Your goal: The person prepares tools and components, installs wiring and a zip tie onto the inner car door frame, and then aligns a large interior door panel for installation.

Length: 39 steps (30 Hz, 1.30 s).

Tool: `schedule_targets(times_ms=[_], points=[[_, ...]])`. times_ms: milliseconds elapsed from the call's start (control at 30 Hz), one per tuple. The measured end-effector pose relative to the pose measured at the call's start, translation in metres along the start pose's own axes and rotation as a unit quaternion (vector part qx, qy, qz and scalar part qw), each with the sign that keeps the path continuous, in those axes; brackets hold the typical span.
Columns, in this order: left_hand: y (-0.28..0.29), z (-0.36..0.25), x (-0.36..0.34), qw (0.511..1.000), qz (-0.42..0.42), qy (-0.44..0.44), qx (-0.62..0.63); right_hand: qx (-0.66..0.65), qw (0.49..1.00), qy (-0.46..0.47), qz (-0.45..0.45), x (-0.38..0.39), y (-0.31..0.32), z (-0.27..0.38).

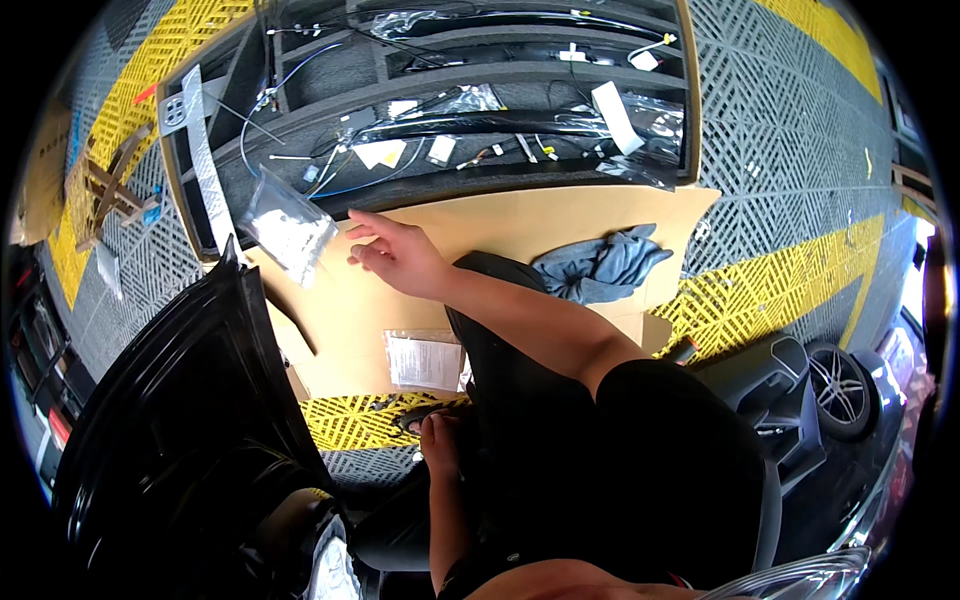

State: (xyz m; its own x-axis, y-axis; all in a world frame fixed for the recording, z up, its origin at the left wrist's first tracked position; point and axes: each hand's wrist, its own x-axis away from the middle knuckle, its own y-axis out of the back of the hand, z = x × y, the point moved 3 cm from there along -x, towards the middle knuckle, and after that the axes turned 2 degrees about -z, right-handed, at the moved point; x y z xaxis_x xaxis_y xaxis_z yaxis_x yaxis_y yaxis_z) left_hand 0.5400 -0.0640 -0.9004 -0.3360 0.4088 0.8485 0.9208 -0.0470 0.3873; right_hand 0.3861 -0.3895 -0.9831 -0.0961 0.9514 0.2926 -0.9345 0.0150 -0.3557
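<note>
My right hand reaches left over the cardboard flap, fingers apart and slightly bent, holding nothing. Just left of its fingertips lies a clear plastic bag with white contents, at the box's near edge. Low in the middle, my left hand has its fingers curled at a dark curved thing whose kind I cannot make out. Between the hands, a clear sleeve with a printed white sheet lies on the flap. The open box beyond holds long black trim strips, cables and small bagged parts in grey foam.
A crumpled blue-grey cloth lies on the cardboard flap, right of my forearm. A glossy black panel rises at the left. At the right are a grey door-like panel and a wheel. Grey and yellow grating covers the floor.
</note>
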Motion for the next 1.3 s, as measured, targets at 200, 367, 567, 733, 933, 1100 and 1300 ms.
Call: schedule_targets(times_ms=[200,367,567,733,933,1100,1300], points=[[0.003,0.006,0.002,0.999,-0.013,0.002,0.048,0.199,0.972,0.089,-0.093,0.015,0.043,0.032],[0.004,0.014,0.0,1.0,-0.015,0.017,0.015,0.49,0.807,0.274,-0.184,0.017,0.157,0.09],[0.0,0.012,-0.007,1.0,0.006,0.008,0.006,0.773,0.628,0.027,-0.082,-0.001,0.324,0.111],[0.003,0.018,-0.003,0.999,-0.014,0.021,0.033,0.735,0.654,-0.174,-0.045,-0.01,0.337,0.125],[0.005,0.01,-0.004,1.0,-0.005,0.0,0.011,0.798,0.579,-0.136,-0.096,-0.04,0.338,0.12],[0.009,0.01,-0.001,0.999,-0.02,-0.006,0.044,0.848,0.515,-0.115,-0.041,-0.067,0.342,0.107],[0.003,-0.011,0.002,0.999,-0.02,-0.037,-0.006,0.887,0.45,-0.086,0.052,-0.065,0.334,0.107]])
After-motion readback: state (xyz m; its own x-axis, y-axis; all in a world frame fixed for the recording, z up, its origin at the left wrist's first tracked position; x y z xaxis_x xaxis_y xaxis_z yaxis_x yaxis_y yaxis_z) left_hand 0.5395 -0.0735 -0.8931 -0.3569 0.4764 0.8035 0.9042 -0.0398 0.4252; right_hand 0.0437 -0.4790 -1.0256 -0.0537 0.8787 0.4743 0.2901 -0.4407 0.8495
